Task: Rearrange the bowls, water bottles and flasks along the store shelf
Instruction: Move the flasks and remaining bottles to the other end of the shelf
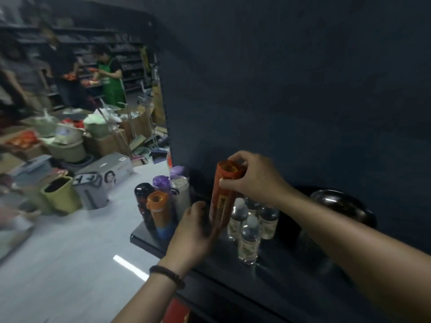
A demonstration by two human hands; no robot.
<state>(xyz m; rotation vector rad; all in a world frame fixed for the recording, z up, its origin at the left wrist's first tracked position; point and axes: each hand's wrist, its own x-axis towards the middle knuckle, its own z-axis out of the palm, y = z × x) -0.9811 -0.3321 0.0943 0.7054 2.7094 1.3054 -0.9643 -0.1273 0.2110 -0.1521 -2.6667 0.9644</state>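
Observation:
A tall orange flask (221, 199) stands tilted on the dark shelf (268, 278). My right hand (251, 178) grips its lid end from the right. My left hand (191, 231) is at its base; its fingers are blurred, so its hold is unclear. At the shelf's left end stands a cluster of flasks: a black one (143, 199), a smaller orange one (158, 210), a purple-lidded one (163, 183) and a white one (183, 194). Several clear water bottles (249, 238) stand right of the held flask. A dark metal bowl (338, 203) sits at the far right.
A dark back panel (291, 89) rises behind the shelf. Left of the shelf is pale floor (70, 252) with cartons, a yellow-green bin (61, 194) and stacked basins. Two people stand at distant shelving (93, 73). A red item (175, 311) shows below the shelf.

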